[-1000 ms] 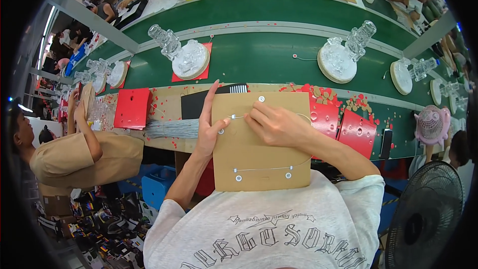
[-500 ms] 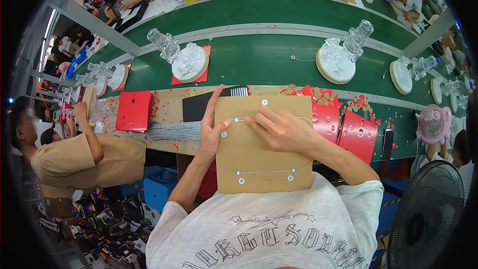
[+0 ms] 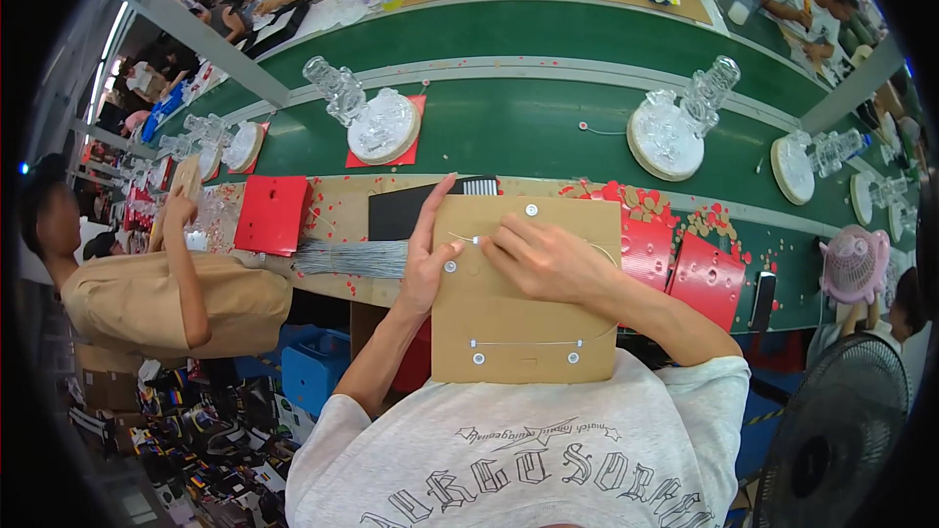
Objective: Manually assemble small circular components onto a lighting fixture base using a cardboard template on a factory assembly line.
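Cardboard panel beneath right hand, apparently pinching wire, left hand gripping panel edge

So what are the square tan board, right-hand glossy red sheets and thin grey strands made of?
The square tan board looks like cardboard: matte brown face. The glossy red sheets are perhaps plastic or coated card, given bright highlights. The thin grey strands could be wire or plastic cord; their faint sheen doesn't settle it.

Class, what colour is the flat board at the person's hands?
The flat board is tan-brown, seen best in the head view.
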A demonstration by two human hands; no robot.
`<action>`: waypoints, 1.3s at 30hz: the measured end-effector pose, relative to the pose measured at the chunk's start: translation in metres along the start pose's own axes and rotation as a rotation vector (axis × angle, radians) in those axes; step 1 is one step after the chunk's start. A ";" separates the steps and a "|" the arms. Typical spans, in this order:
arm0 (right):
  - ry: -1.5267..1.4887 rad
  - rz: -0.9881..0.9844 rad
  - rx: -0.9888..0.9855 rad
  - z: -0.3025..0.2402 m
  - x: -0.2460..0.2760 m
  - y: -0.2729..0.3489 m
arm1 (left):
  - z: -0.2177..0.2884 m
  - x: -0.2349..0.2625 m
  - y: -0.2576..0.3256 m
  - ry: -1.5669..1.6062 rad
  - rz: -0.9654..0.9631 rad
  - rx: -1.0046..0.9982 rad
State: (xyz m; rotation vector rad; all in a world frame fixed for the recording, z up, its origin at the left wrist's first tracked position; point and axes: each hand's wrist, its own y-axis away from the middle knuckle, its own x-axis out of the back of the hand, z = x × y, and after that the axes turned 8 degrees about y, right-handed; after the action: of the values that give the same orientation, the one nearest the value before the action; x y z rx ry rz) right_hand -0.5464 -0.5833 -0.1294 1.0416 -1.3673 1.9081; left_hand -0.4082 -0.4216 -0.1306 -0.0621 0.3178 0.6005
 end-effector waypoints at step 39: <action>-0.347 0.197 -1.332 -0.098 0.050 0.093 | 0.002 -0.003 -0.002 -0.931 -0.062 -0.765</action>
State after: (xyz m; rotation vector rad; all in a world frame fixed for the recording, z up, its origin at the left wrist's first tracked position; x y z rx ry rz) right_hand -0.6734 -0.5200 -0.1511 0.5094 -2.4035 0.5217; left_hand -0.4091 -0.4243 -0.1273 -0.5062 -0.8256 0.6008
